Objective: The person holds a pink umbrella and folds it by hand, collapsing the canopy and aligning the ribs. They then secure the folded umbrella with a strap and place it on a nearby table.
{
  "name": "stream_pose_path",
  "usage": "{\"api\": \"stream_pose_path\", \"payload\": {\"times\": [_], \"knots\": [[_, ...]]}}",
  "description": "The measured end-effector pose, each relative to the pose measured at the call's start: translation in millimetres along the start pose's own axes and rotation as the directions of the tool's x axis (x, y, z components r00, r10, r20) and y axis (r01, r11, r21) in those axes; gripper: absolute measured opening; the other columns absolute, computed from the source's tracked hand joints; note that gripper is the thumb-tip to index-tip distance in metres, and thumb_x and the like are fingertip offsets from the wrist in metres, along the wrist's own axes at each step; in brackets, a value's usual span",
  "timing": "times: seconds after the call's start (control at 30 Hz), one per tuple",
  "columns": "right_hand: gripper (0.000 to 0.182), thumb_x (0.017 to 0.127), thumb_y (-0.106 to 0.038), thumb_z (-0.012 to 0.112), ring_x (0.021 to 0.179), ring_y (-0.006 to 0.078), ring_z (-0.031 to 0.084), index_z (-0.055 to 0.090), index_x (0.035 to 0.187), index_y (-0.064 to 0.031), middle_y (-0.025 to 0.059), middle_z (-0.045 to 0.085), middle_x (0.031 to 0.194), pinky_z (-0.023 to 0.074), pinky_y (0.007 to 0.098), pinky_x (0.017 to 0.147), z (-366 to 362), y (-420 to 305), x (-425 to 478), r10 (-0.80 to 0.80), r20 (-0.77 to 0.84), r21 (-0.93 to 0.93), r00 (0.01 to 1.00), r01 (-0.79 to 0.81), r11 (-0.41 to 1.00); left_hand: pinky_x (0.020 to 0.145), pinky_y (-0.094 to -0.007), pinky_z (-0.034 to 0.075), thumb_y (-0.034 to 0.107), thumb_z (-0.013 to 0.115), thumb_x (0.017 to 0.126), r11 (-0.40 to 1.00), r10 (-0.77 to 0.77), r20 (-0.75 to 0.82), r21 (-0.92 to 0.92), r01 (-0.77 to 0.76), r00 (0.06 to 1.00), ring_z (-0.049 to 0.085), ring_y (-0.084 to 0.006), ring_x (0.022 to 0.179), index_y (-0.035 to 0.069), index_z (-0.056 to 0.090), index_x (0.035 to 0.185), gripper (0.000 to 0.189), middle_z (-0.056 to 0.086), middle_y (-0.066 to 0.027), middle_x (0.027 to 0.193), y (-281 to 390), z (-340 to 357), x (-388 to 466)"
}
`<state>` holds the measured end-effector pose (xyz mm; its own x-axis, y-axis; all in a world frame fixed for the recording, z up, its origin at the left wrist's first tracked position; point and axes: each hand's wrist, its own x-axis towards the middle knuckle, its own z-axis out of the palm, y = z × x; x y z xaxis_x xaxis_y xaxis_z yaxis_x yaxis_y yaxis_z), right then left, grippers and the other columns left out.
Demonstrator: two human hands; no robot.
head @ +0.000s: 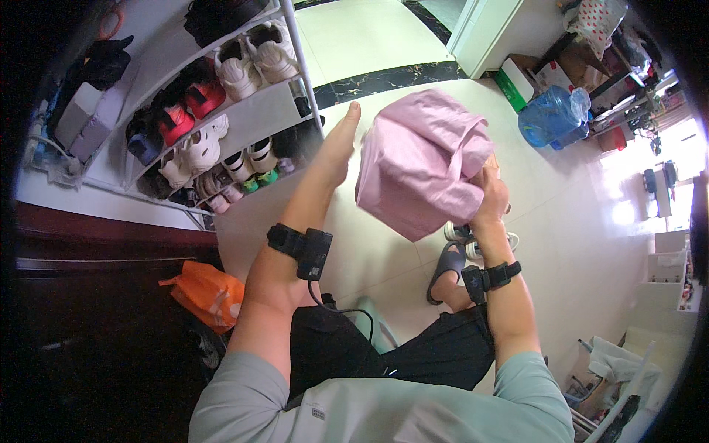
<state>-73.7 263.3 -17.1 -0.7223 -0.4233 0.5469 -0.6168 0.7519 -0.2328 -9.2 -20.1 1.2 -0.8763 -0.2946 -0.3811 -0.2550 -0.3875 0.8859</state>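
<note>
A folded piece of pink cloth [421, 166] is held up in front of me, above the tiled floor. My right hand [492, 195] grips its right edge. To the left of the cloth is my left hand [339, 145], raised with the thumb side up, apart from the cloth and holding nothing that shows. Black strapped devices sit on both forearms, and a cable runs from the left one [314, 255]. Below the cloth, a dark slipper [446, 271] on a foot rests on the floor beside a pair of shoes [473, 248].
A white shoe rack [260, 99] with several pairs of shoes stands at the upper left. An orange bag [207, 296] lies by a dark wooden cabinet [99, 299] at the left. Blue water jugs [545, 116] and boxes are at the upper right. A metal-framed item is at the lower right.
</note>
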Motion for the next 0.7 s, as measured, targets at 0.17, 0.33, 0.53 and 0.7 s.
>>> {"api": "stream_pose_path", "payload": {"times": [0.17, 0.33, 0.53, 0.7], "knots": [[0.009, 0.071, -0.010, 0.059, 0.061, 0.0268, 0.055, 0.050, 0.070, -0.0109, 0.0072, 0.050, 0.067, 0.0420, 0.0381, 0.053, 8, -7, -13, -0.275, 0.022, -0.132, 0.961, 0.275, 0.952, 0.111, -0.0356, 0.022, 0.064, 0.030, 0.093, 0.905, 0.186, 0.296, 0.319, -0.280, 0.937, 0.036, -0.0259, 0.133, 0.001, 0.043, 0.137, 0.078, 0.038, -0.0164, 0.144, 0, -17, -2], [0.004, 0.072, -0.012, 0.055, 0.061, 0.0236, 0.055, 0.051, 0.071, -0.0122, 0.0054, 0.050, 0.068, 0.0428, 0.0375, 0.053, 19, 0, -18, -0.301, 0.069, -0.249, 0.951, 0.308, 0.918, 0.100, -0.0324, 0.037, 0.051, 0.054, 0.090, 0.285, 0.644, 0.403, 0.662, -0.693, 0.650, 0.050, -0.0266, 0.119, -0.002, 0.060, 0.118, 0.060, 0.058, -0.0154, 0.121, -1, -2, -22], [0.005, 0.072, -0.014, 0.055, 0.060, 0.0227, 0.055, 0.051, 0.070, -0.0129, 0.0042, 0.051, 0.067, 0.0424, 0.0367, 0.053, 23, 5, -17, -0.263, 0.092, -0.320, 0.960, 0.279, 0.906, 0.092, -0.0342, 0.045, 0.053, 0.067, 0.080, 0.366, 0.663, 0.357, 0.612, -0.701, 0.658, 0.055, -0.0278, 0.105, -0.006, 0.053, 0.121, 0.073, 0.047, -0.0194, 0.125, -14, 30, -48], [0.006, 0.072, -0.014, 0.055, 0.057, 0.0232, 0.055, 0.050, 0.070, -0.0131, 0.0036, 0.052, 0.066, 0.0436, 0.0358, 0.052, 21, 5, -10, -0.232, 0.104, -0.370, 0.967, 0.254, 0.894, 0.088, -0.0342, 0.048, 0.040, 0.076, 0.075, 0.202, 0.676, 0.422, 0.682, -0.703, 0.604, 0.056, -0.0243, 0.105, -0.006, 0.041, 0.132, 0.081, 0.039, -0.0198, 0.133, -26, 43, -56]]}}
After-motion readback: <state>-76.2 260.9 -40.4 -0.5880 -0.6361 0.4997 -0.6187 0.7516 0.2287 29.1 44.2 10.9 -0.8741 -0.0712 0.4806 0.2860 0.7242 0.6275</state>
